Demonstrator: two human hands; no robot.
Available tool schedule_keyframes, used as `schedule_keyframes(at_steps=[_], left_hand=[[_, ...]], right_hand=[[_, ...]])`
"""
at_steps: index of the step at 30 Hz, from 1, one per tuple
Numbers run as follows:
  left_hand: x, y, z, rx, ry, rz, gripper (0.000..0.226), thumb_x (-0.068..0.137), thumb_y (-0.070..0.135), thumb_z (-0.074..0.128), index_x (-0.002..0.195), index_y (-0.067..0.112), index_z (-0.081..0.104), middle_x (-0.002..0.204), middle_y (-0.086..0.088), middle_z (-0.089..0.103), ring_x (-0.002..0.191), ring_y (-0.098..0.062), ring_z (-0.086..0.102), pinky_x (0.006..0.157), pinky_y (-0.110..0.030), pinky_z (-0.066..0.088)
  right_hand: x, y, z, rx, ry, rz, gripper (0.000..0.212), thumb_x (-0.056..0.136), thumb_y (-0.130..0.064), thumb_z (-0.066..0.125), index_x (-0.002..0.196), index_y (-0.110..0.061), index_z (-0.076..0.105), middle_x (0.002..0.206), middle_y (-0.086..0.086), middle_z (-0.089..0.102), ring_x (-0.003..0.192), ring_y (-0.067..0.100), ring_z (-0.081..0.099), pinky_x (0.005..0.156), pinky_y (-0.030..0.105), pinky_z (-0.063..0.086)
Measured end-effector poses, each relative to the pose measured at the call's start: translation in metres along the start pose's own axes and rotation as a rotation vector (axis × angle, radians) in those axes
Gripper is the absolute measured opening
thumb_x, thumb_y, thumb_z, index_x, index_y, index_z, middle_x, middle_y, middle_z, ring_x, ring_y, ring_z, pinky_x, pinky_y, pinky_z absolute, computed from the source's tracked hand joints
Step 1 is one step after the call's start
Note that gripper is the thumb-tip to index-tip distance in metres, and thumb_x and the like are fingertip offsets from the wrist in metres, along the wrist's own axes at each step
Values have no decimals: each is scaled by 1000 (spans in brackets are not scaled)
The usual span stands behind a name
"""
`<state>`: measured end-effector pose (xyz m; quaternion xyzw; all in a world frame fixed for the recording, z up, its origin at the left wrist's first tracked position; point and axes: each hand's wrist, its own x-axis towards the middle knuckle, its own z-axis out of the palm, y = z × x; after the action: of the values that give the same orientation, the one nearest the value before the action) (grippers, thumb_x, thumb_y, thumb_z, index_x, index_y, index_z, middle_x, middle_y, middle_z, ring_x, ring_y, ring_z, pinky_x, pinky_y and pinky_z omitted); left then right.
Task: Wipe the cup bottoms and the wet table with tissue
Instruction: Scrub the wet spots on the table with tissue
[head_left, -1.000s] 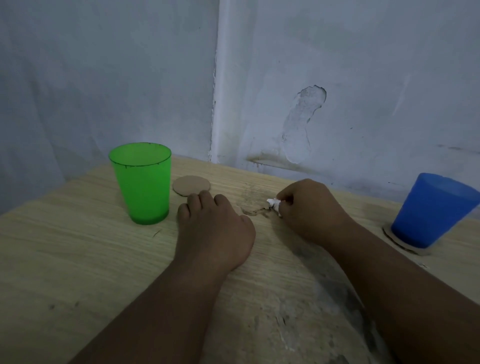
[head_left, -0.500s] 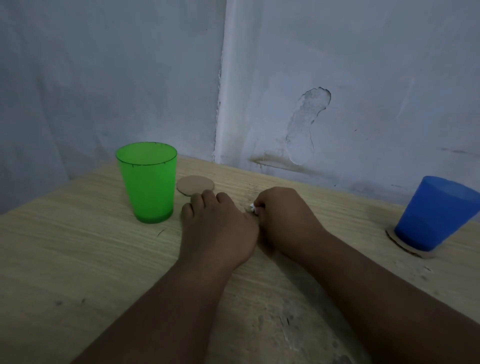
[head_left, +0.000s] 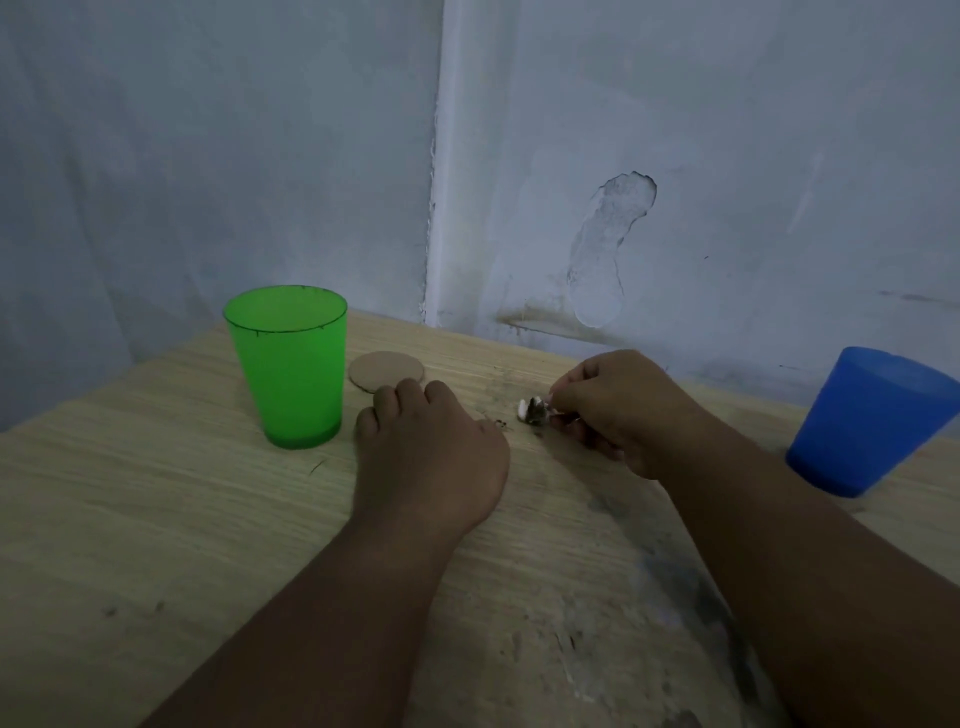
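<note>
Right hand (head_left: 618, 410) with tissue (head_left: 532, 410) has slid rightward, away from left hand (head_left: 431, 457).

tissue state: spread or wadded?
Wadded. The tissue is a small, dirt-stained lump pinched by the right hand just above the table; no flat sheet shows.

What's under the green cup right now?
The translucent green plastic cup stands directly on the wooden table; the round cardboard coaster lies beside it. Any wetness beneath its base is hidden.
</note>
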<state>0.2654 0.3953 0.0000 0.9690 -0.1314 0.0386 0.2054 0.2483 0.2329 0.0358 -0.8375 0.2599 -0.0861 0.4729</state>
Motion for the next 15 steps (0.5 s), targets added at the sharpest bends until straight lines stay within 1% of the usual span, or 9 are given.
schedule_keyframes(at_steps=[2, 3, 5, 6, 8, 10, 11, 13, 15], left_hand=[[0, 1, 0, 1, -5, 2, 44, 99, 39, 33, 129, 12, 47, 139, -11, 44, 130, -30, 35, 110, -44, 27], [-1, 1, 0, 4, -9, 3, 44, 99, 39, 33, 129, 12, 47, 139, -11, 44, 130, -30, 35, 110, -44, 27], [-1, 0, 0, 12, -10, 7, 44, 98, 39, 32, 128, 12, 48, 139, -11, 43, 130, -30, 35, 110, -44, 27], [-2, 0, 0, 13, -10, 10, 43, 98, 39, 32, 127, 12, 49, 139, -11, 43, 130, -30, 35, 110, -44, 27], [-2, -1, 0, 10, -13, 10, 41, 98, 39, 31, 124, 13, 50, 138, -11, 43, 129, -29, 35, 110, -44, 27], [-2, -1, 0, 10, -13, 9, 41, 98, 39, 32, 123, 13, 50, 138, -11, 43, 130, -29, 35, 111, -45, 27], [-2, -1, 0, 10, -13, 9, 41, 97, 39, 31, 123, 14, 51, 139, -11, 43, 130, -29, 35, 111, -45, 27], [-2, -1, 0, 14, -11, 10, 43, 97, 40, 30, 124, 14, 51, 140, -11, 43, 131, -29, 35, 111, -45, 27], [-2, 0, 0, 22, -7, 10, 44, 97, 40, 31, 125, 14, 51, 141, -11, 43, 131, -30, 34, 111, -45, 27]], right_hand=[[5, 4, 1, -90, 35, -57, 22, 82, -3, 64, 92, 17, 66, 75, 36, 60, 55, 25, 48, 51, 29, 41], [7, 6, 2, -116, 38, -62, 24, 81, -3, 63, 93, 18, 65, 70, 31, 54, 58, 25, 47, 54, 31, 40], [11, 9, 2, -167, 51, -71, 28, 82, -6, 63, 97, 17, 64, 70, 20, 49, 62, 24, 45, 57, 34, 39], [13, 11, 0, -182, 60, -75, 29, 83, -10, 63, 98, 14, 66, 72, 20, 53, 63, 24, 48, 58, 36, 43], [14, 14, -1, -188, 79, -91, 25, 83, -18, 61, 89, 5, 70, 80, 23, 64, 68, 25, 56, 65, 39, 53], [11, 13, -4, -297, 73, -176, 29, 87, -23, 60, 74, 2, 67, 78, 21, 65, 66, 23, 56, 59, 33, 49], [8, 12, -4, -370, 52, -247, 32, 89, -27, 60, 73, -1, 69, 81, 15, 69, 67, 19, 59, 58, 28, 46], [-1, 9, -5, -468, 5, -385, 28, 90, -40, 63, 89, -16, 76, 93, -3, 72, 78, 9, 63, 62, 22, 47], [-6, 7, -6, -553, -8, -477, 33, 85, -49, 67, 108, -25, 71, 103, -9, 67, 86, 5, 60, 69, 21, 44]])
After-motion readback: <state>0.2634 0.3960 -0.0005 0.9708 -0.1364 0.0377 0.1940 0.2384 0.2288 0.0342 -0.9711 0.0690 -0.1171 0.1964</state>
